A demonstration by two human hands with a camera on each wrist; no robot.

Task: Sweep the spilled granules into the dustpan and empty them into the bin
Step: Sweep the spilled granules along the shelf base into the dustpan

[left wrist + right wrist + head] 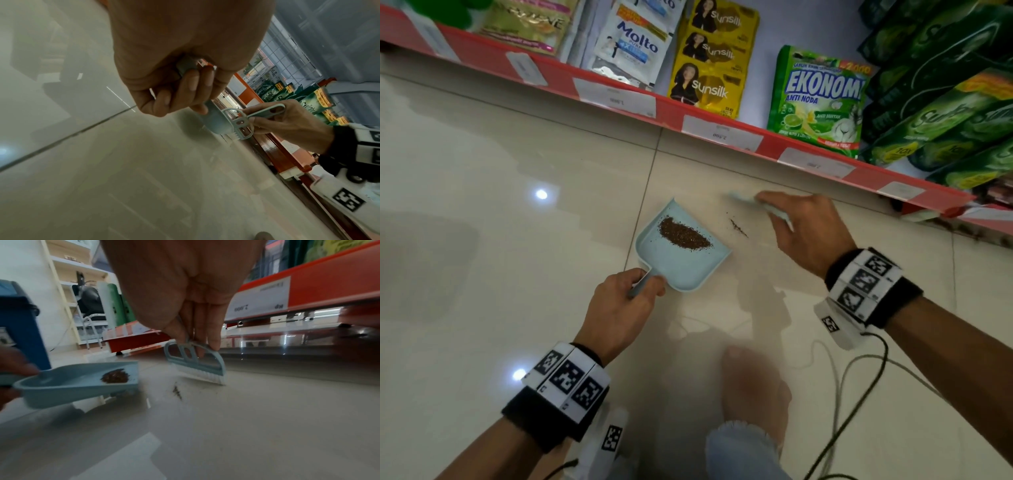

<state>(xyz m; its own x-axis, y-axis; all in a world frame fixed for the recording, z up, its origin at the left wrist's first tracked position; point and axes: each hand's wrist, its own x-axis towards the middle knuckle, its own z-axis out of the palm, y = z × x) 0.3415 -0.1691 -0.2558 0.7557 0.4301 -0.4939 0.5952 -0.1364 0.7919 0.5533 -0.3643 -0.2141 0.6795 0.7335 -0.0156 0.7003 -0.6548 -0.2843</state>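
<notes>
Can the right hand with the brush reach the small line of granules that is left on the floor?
Probably yes: the right hand holds the brush beside the leftover granules, bare floor between.

Small retail shop, household-goods aisle. Evidence: red shelf edge (664, 102) running along the floor (517, 205), with white price labels (722, 135) clipped to its front. On that shelf: Sunsilk sachet strips (714, 58), Molto sachets (633, 41) to their left, an Ekonomi dish-soap pouch (818, 99) to their right, and stacked green Sunlight pouches (945, 113) at the shelf's far right end. Glossy beige tile floor in front of the shelf. More pale shelving (69, 264) farther down the aisle.
</notes>
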